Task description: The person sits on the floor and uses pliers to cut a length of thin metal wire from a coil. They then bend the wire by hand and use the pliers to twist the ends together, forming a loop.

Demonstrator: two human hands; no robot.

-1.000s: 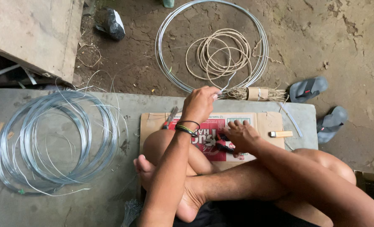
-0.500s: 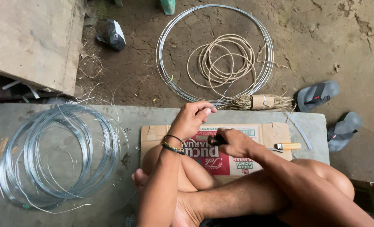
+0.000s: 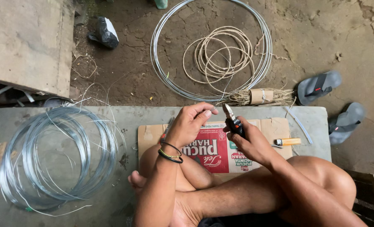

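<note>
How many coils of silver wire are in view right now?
2. One wire coil lies on the concrete slab left of the left hand. A larger wire hoop lies on the dirt beyond, ringing a tan cord coil. More may lie out of frame.

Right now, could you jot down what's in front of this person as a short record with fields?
Left hand: left hand raised, fingertips pinched, seemingly on a thin wire end
Right hand: right hand grips pliers, nose pointing toward the left fingertips
Under the hands: cardboard flat on a concrete slab
On the slab, left: wire coil, silver
On the cardboard, right: small knife, yellow handle
Ground beyond: big wire hoop around a rattan coil; fibre bundle; two grey sandals
Posture: seated cross-legged
</note>
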